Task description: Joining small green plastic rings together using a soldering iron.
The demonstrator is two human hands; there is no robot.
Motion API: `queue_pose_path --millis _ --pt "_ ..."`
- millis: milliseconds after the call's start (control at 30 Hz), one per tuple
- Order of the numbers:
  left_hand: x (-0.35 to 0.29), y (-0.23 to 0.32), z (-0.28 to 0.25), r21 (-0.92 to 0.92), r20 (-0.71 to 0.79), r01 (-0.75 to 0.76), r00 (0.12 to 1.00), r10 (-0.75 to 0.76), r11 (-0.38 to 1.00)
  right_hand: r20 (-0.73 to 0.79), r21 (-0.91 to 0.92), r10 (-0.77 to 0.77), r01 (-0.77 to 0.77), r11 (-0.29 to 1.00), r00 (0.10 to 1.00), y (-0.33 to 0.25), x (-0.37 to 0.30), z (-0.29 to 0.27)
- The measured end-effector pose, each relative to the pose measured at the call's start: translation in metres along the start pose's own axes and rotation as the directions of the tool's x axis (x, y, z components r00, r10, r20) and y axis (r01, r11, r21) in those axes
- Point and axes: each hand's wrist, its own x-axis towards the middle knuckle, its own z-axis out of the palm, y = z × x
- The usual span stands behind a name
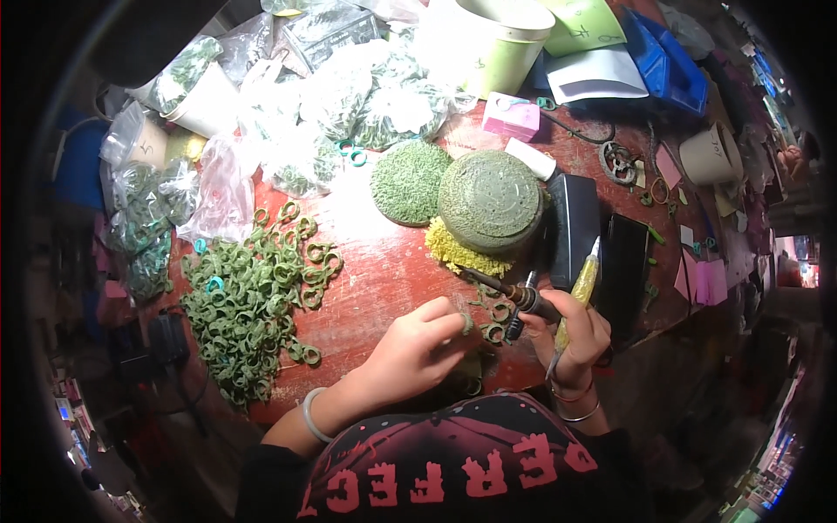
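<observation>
Plainly, the risk sits at the tool tip: the soldering-style wax pen [501, 289] in the right hand [575, 336] could slip and mar or drop the small green wax ring [467, 322], since the left hand [417, 349] only pinches it at the fingertips. Left hand nearly closed, ring between thumb and forefinger, near the table's [375, 270] front edge. Right hand is curled tight round the pen and a yellowish stick [582, 288]. A ring pile [248, 314] lies toward the left edge.
</observation>
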Motion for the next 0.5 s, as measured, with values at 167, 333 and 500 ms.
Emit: queue_pose_path --millis 167,333,500 --pt "0.022 0.013 0.021 0.228 0.043 -0.14 0.99 0.133 0.964 -0.021 -0.011 -0.014 0.013 1.0 1.0 0.001 -0.001 -0.001" --pt "0.027 0.014 0.013 0.41 0.099 -0.067 0.995 0.029 0.91 -0.045 -0.023 -0.009 0.008 1.0 0.999 0.007 -0.003 0.003" --pt "0.012 -0.005 -0.025 -0.217 -0.104 0.036 0.993 -0.06 0.975 -0.013 -0.113 0.004 -0.005 0.994 1.0 0.005 -0.001 0.001"
